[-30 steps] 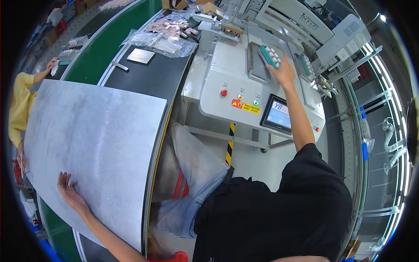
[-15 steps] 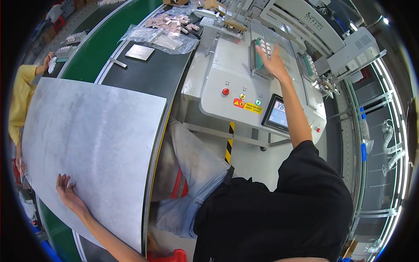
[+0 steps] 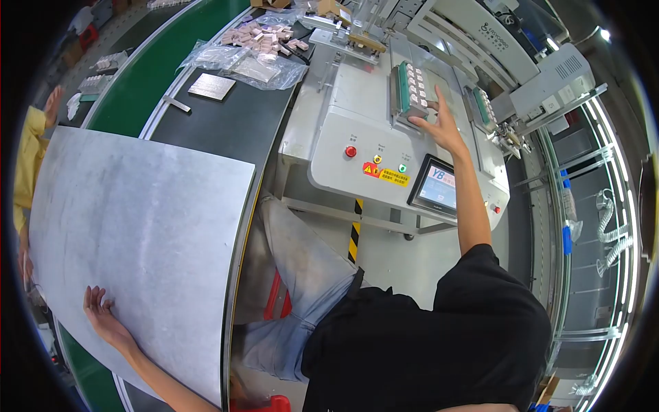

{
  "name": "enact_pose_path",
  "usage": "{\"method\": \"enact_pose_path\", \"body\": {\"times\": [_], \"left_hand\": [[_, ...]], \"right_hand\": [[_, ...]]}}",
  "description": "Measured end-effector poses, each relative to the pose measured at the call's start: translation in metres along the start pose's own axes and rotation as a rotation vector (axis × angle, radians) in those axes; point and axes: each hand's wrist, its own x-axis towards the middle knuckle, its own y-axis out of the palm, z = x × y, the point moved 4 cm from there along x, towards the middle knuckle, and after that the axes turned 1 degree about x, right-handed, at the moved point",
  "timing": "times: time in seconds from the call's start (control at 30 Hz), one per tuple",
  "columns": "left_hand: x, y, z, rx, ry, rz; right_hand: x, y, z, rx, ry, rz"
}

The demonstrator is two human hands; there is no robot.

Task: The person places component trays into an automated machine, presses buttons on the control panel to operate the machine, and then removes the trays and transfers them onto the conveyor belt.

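Observation:
My right hand (image 3: pixel 443 127), thumb and fingers spread, is at the right side of a green fixture (image 3: pixel 403 89) on the machine's white top. Rows of small pale pink blocks (image 3: pixel 416 86) sit in that fixture. The thumb lies near its front corner; whether it touches cannot be made out. Over the large grey sheet (image 3: pixel 151 213) at the left, my left hand (image 3: pixel 103 317) rests with loosely bent fingers apart, holding nothing.
A second fixture (image 3: pixel 484 108) with blocks stands further right on the machine. Its front panel carries a red button (image 3: pixel 351 152) and a touchscreen (image 3: pixel 436 184). Loose pink blocks (image 3: pixel 257 36), plastic bags (image 3: pixel 261 71) and a metal plate (image 3: pixel 211 86) lie on the bench. A co-worker's yellow sleeve (image 3: pixel 27 165) is at far left.
My right hand has moved from over the fixture's blocks to its right side, uncovering them. The left hand stays nearly still. The co-worker's hand has come away from a white cloth.

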Motion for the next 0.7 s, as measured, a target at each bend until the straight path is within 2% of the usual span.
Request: {"method": "enact_pose_path", "body": {"times": [0.07,0.17,0.23,0.27,0.33,0.43,0.5,0.7], "left_hand": [[0.001,0.0,-0.001,-0.004,0.0,0.0],[0.001,0.004,-0.002,-0.002,0.002,0.01],[0.001,0.001,-0.002,0.024,-0.009,0.032],[0.001,-0.002,0.0,0.002,0.007,0.035],[0.003,-0.006,0.004,-0.018,0.022,0.041],[0.006,-0.007,0.006,-0.026,0.006,0.038],[0.006,-0.007,0.007,-0.033,-0.007,0.023],[0.004,-0.005,0.005,-0.016,0.003,0.006]], "right_hand": [[0.005,0.001,-0.004,0.024,0.026,0.03],[0.0,0.006,-0.003,-0.156,-0.012,0.027],[-0.02,0.014,0.002,-0.352,-0.047,-0.156],[-0.038,0.019,0.014,-0.394,-0.154,-0.327],[-0.082,0.04,0.028,-0.221,-0.06,-0.418],[-0.155,0.083,0.053,-0.248,-0.013,-0.266],[-0.177,0.099,0.052,-0.272,-0.001,-0.27],[-0.184,0.099,0.056,-0.323,0.052,-0.243]]}}
